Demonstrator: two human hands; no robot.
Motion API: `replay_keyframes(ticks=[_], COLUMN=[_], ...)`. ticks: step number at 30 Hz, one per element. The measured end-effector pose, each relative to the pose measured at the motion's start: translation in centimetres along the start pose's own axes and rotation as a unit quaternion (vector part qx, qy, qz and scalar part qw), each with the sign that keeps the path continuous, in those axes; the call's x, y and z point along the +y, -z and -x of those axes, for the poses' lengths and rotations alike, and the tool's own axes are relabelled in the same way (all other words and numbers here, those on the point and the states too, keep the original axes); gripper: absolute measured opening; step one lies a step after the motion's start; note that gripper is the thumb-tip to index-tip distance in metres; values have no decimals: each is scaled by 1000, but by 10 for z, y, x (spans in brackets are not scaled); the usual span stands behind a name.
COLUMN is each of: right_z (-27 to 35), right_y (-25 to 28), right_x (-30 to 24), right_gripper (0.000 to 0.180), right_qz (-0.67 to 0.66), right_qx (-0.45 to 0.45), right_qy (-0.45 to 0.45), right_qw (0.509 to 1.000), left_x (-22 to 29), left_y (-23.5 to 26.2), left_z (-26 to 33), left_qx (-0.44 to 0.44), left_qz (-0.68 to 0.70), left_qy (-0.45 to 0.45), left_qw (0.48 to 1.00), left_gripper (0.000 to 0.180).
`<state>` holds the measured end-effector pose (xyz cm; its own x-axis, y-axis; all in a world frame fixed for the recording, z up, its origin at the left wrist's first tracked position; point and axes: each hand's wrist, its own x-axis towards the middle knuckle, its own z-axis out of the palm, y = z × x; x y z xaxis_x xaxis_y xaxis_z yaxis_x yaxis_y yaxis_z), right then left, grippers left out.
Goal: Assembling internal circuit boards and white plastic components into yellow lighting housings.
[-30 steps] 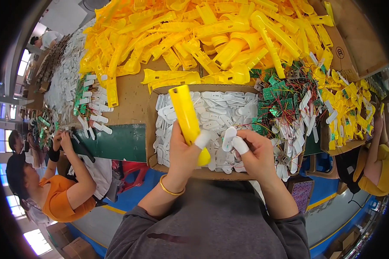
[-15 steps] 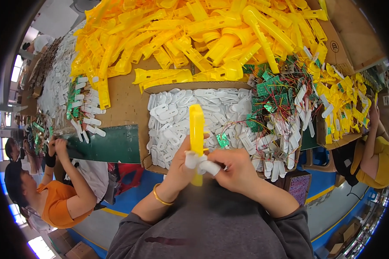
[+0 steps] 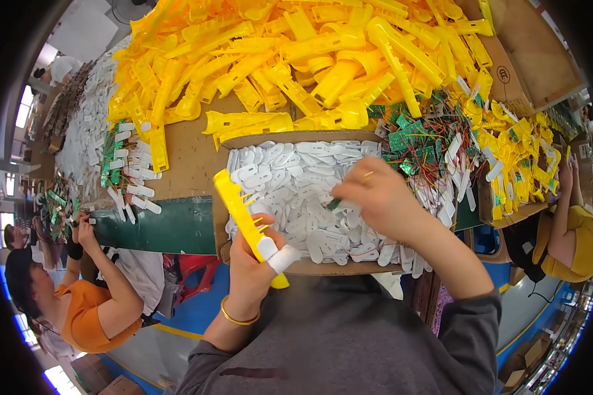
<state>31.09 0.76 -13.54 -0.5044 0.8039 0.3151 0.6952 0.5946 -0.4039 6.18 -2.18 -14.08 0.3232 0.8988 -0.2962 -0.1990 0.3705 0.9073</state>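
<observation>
My left hand (image 3: 249, 280), its thumb wrapped in something white (image 3: 284, 259), grips a long yellow plastic housing (image 3: 234, 201) that tilts to the upper left. A small white piece (image 3: 267, 247) sits on the housing beside that thumb. Over a cardboard box (image 3: 309, 266) of flat white oval plastic parts (image 3: 270, 194), my right hand (image 3: 383, 201) is closed in a pinch. At its fingertips is a small dark green piece (image 3: 334, 204), which looks like a circuit board; motion blurs the fingers somewhat.
Yellow housings (image 3: 296, 46) lie heaped behind the box. Green circuit boards (image 3: 408, 138) with red wires and white pieces pile at its right. A box of yellow parts (image 3: 517, 164) stands further right. Co-workers sit at left (image 3: 99, 309) and right (image 3: 572, 243).
My hands have parted. The left moved left and down with the housing, which now tilts. The right moved up and right over the box; the green piece is now at its fingertips.
</observation>
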Motion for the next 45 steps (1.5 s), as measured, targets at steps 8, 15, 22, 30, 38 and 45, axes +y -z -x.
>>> replay_keyframes(ticks=[8, 15, 22, 30, 38, 45], right_z=[14, 29, 18, 28, 12, 10], right_y=[-16, -34, -31, -28, -39, -23], right_x=[-65, -52, -69, -64, -69, -57], right_gripper=[48, 56, 57, 45, 33, 34], right_qz=[-248, -230, -100, -154, -204, -167], right_qx=[171, 175, 128, 212, 255, 134], right_qy=[-154, -110, -209, -153, -136, -102], right_qw=[941, 951, 964, 953, 935, 972], left_x=[2, 1, -13, -3, -6, -33], left_y=[-34, -36, -33, -27, -39, -31], left_z=[-22, -23, -25, -34, -25, -26], left_qx=[-3, -46, 42, -102, -64, -89], left_qz=[-13, 59, 42, 261, 169, 216], left_qy=[-118, -12, -35, 127, 100, 104], left_qw=[993, 997, 998, 951, 978, 967], left_gripper=[44, 45, 44, 29, 55, 59])
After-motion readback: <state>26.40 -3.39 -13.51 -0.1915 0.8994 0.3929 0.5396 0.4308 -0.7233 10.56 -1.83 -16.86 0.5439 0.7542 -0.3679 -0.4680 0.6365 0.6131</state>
